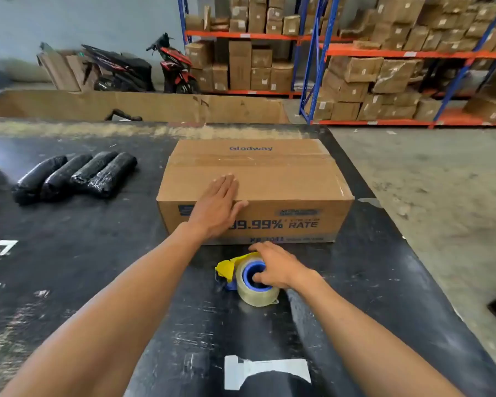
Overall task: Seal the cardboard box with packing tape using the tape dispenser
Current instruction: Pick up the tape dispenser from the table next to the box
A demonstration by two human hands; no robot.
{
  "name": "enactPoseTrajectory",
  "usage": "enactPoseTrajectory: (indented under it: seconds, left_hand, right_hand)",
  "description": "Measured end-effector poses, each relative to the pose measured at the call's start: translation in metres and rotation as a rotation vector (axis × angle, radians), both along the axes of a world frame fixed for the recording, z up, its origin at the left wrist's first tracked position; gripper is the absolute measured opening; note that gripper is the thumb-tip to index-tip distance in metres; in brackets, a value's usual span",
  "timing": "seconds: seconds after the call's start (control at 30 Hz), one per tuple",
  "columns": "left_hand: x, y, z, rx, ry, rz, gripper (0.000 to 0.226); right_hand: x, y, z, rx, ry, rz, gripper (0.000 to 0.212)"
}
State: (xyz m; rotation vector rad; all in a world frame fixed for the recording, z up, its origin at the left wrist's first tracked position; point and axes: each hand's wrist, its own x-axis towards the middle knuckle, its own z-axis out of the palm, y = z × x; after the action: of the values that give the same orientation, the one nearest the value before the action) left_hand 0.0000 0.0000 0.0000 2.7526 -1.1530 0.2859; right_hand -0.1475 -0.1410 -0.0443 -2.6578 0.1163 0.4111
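Right hand (278, 267) fingers curl around the tape dispenser (248, 277); left hand (219, 206) lies flat, fingers spread, on the cardboard box (284, 179)

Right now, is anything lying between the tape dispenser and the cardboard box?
No. In the head view, only a short bare strip of the black table separates the tape dispenser from the cardboard box.

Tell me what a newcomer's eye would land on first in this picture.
The cardboard box in the middle of the black table, with the left hand flat on its near top edge. Just in front of it, the right hand closes on the yellow and blue tape dispenser. Four black wrapped rolls lie at the left.
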Motion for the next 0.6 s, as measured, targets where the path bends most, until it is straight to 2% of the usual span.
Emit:
enactPoseTrajectory:
  seconds: [0.13,0.2,0.3,0.47,0.6]
  left_hand:
    - [0.001,0.000,0.003,-0.004,-0.018,-0.006,0.067]
    - [0.001,0.000,0.002,0.007,-0.006,-0.022,0.068]
    - [0.002,0.005,0.002,0.056,-0.005,-0.043,0.068]
    - [0.002,0.008,0.003,0.048,-0.020,-0.058,0.064]
    - [-0.005,0.011,0.007,0.038,-0.013,-0.064,0.062]
  right_hand:
    - [0.012,0.012,-0.002,-0.183,-0.007,-0.064,0.060]
    - [0.015,0.013,0.000,-0.182,0.070,-0.056,0.053]
    - [0.012,0.003,0.006,0.011,0.194,-0.114,0.043]
    - [-0.001,-0.022,0.044,0.506,0.210,-0.286,0.040]
    - [-0.003,-0.047,0.087,0.530,0.067,-0.275,0.025]
